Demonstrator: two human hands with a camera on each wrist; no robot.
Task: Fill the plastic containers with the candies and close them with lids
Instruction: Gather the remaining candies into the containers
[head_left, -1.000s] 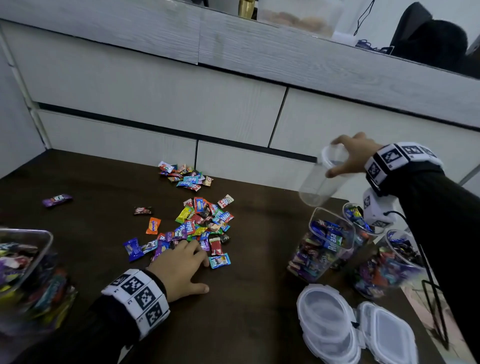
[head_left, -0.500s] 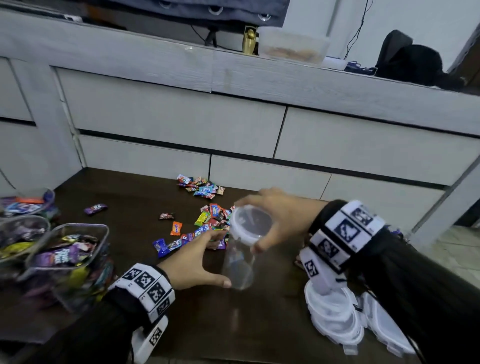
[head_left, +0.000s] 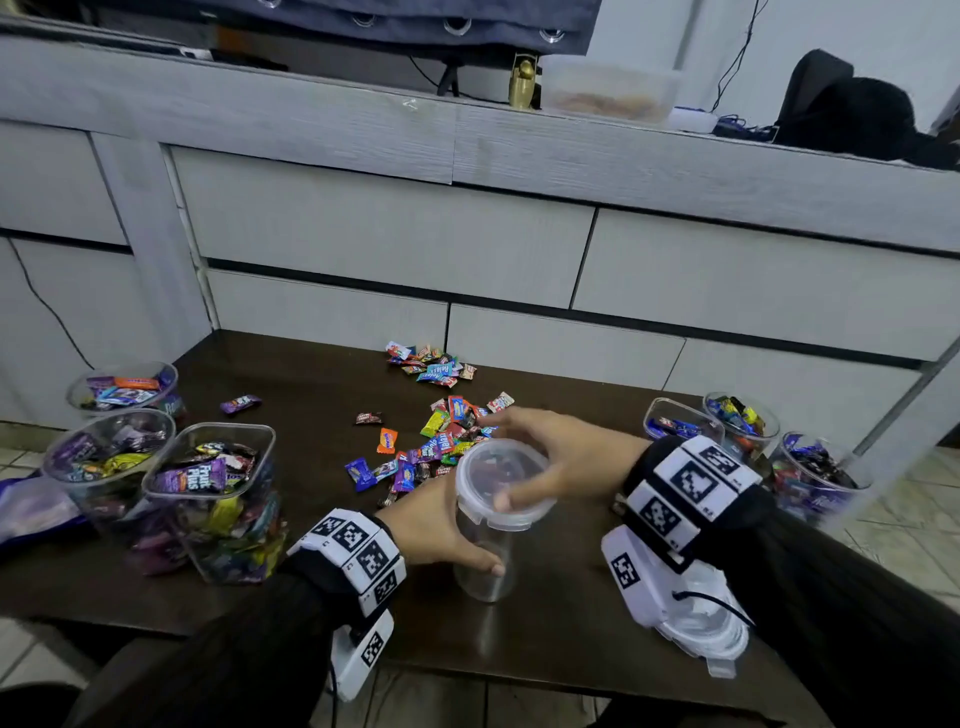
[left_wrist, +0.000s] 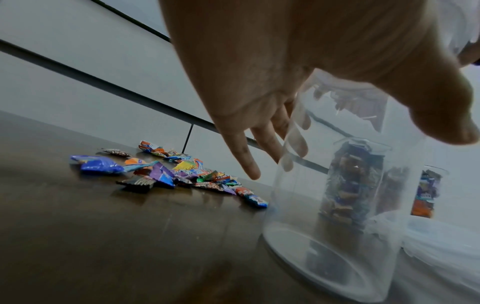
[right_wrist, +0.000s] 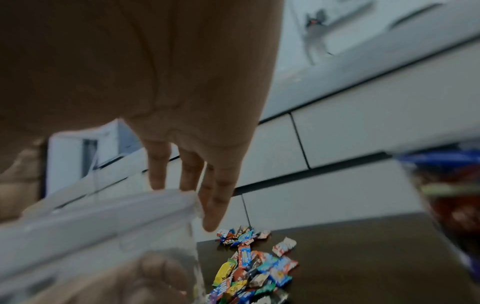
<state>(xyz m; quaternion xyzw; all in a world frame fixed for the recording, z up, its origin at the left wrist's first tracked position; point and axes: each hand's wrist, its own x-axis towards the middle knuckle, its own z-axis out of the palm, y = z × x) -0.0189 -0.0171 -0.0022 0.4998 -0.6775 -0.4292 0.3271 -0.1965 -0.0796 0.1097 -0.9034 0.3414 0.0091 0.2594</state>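
Overhead first, head view: an empty clear container (head_left: 485, 545) stands upright on the dark bench (head_left: 291, 613), near its front edge and just in front of the loose candies (head_left: 434, 441). Left hand (head_left: 434, 525) wraps the container's side, thumb on the near wall low down, fingers behind it. Right hand (head_left: 556, 457) grips the lid (head_left: 501, 480) on the container's mouth, thumb on the near rim and fingers arched over the far rim; whether the lid is snapped down cannot be told. Three candy-filled containers (head_left: 208, 493) cluster at the bench's left end, three more filled containers (head_left: 748, 431) at the right end, all open on top. A stack of spare lids (head_left: 711, 639) lies at the front right, partly hidden under the right wrist. Left wrist view: left hand (left_wrist: 259, 72) with fingers (left_wrist: 246, 160) fairly straight against the far wall of the clear container (left_wrist: 337, 205), thumb on the near side; candies (left_wrist: 182, 174) lie on the bench (left_wrist: 103, 246) just beyond. Right wrist view, blurred: right hand (right_wrist: 182, 92) with fingers (right_wrist: 215, 195) reaching down over the edge of the lid (right_wrist: 103, 216); the left hand's thumb shows through the clear wall below, candies (right_wrist: 254, 267) on the bench (right_wrist: 363, 257) behind.
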